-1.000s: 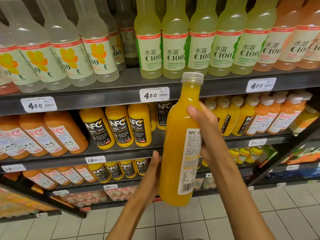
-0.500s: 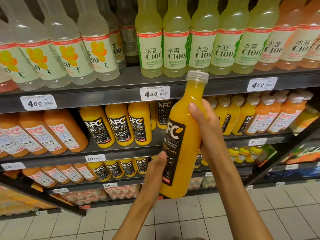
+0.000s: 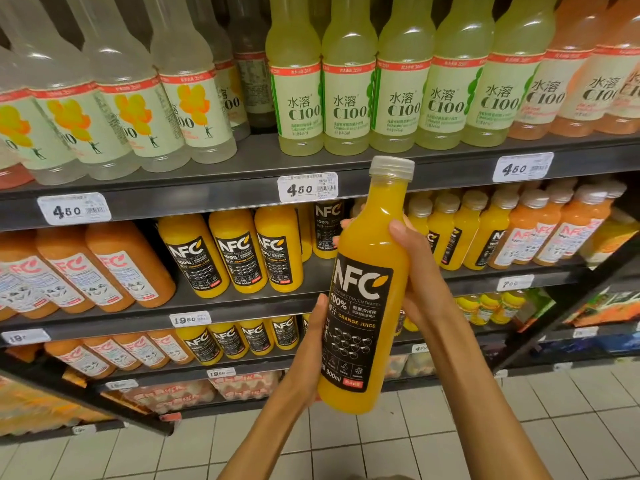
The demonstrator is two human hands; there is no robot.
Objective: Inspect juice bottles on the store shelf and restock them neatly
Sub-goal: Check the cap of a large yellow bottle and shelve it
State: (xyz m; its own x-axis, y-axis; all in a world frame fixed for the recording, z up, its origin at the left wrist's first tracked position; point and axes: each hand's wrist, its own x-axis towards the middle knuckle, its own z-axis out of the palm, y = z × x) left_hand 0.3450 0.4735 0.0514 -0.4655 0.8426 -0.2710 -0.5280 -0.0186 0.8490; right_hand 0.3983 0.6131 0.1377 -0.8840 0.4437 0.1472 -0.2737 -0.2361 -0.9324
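Two hands hold one NFC orange juice bottle (image 3: 363,299) in front of the shelves, tilted slightly right, its black label facing the camera. The left hand (image 3: 317,344) cups its lower side, fingers hidden behind it; the right hand (image 3: 412,268) wraps its upper body, thumb in front. Matching bottles (image 3: 239,251) stand on the middle shelf (image 3: 242,306) behind.

Both hands raised, left (image 3: 313,344) low, right (image 3: 420,282) higher, fingers curled
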